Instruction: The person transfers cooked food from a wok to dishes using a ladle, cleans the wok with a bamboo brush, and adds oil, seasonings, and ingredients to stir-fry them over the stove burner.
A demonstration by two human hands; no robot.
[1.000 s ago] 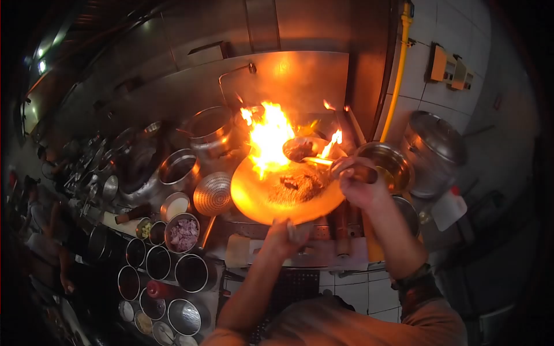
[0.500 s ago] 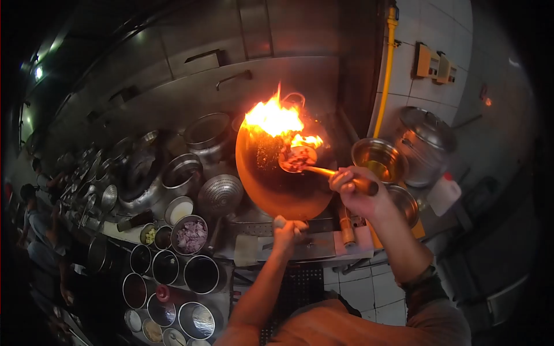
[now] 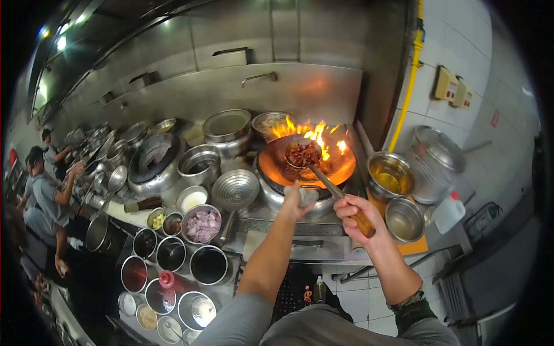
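Observation:
My right hand (image 3: pixel 359 214) is closed round the wooden handle of a long ladle (image 3: pixel 329 184). The ladle's bowl holds dark red-brown pieces of food (image 3: pixel 302 154) above the wok. With a folded cloth (image 3: pixel 308 196) in its fingers, my left hand (image 3: pixel 294 202) grips the near edge of the wok (image 3: pixel 277 164), whose handle is hidden. The wok sits low on the round burner, its inside lit orange. Flames (image 3: pixel 317 137) rise at its back and right side.
Metal pots of sauces (image 3: pixel 209 265), chopped onion (image 3: pixel 203 224) and a perforated strainer (image 3: pixel 235 190) stand left. A pot of yellow oil (image 3: pixel 391 176) and a white jug (image 3: pixel 449 213) are right. Other people (image 3: pixel 46 190) stand far left.
The wok has come down from a steep tilt toward me onto the burner. The flames are smaller, the scene is brighter, and the ladle still holds food over the wok.

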